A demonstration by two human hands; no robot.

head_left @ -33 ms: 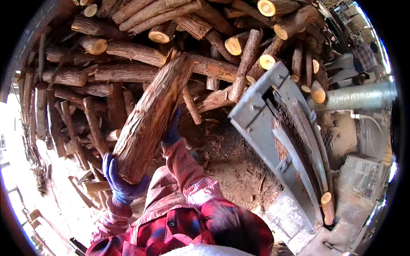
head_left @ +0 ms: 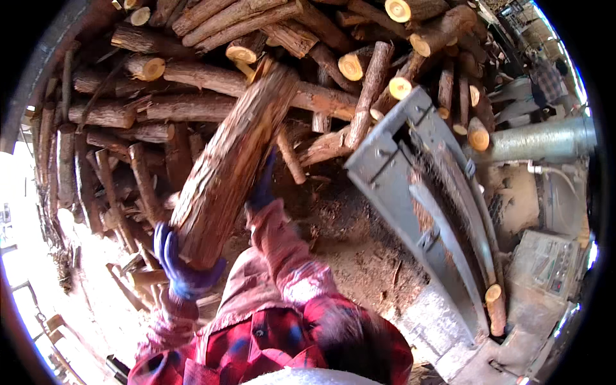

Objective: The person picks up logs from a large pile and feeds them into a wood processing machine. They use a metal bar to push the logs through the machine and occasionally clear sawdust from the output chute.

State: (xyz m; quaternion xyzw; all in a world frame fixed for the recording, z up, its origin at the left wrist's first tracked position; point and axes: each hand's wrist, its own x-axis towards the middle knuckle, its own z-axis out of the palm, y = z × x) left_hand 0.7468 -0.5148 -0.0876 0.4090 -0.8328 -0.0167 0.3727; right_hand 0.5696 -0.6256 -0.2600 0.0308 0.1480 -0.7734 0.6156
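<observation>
Between both hands I carry a thick log with shaggy brown bark, its near end low on the left and its far end pointing up toward the wood pile. My left hand, in a purple-blue glove, cups the near end with its fingers wrapped round it. My right hand, gloved in darker blue, presses against the log's right side; the log hides most of its fingers. To the right stands a grey metal machine chute with a slot, and a short piece of wood lies at its lower end.
A large pile of cut logs fills the far side and the left. A metal pipe and a grey box stand at the right. Bark scraps and dust lie on the ground between me and the chute.
The log's far end has moved slightly up and away over the pile, and my right hand has moved a little with it. The view has shifted slightly.
</observation>
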